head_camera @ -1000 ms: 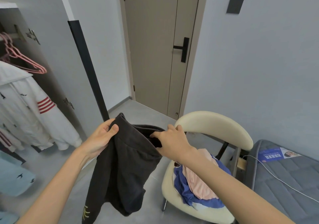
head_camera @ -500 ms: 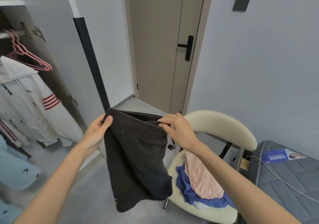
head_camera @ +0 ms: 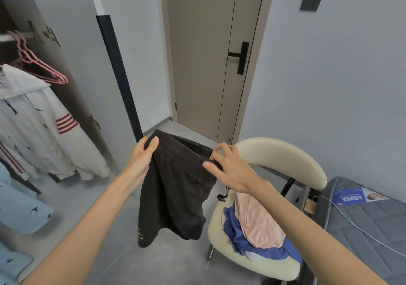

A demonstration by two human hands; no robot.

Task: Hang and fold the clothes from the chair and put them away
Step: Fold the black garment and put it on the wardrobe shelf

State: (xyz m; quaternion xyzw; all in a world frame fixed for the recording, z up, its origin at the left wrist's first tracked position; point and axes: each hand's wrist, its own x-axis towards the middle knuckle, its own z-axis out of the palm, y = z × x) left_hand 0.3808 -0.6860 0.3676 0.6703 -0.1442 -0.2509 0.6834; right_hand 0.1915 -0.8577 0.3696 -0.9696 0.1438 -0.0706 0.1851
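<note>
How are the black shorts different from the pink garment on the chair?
The black shorts are dark; the pink garment is pale. The shorts hang in the air, held at the waistband by the left hand and right hand; the pink garment lies untouched on the chair, atop a blue garment. Both are clothes not yet put away.

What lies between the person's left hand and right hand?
The waistband of the black fabric shorts stretches between the left hand and the right hand, each gripping one end; the head view shows it.
</note>
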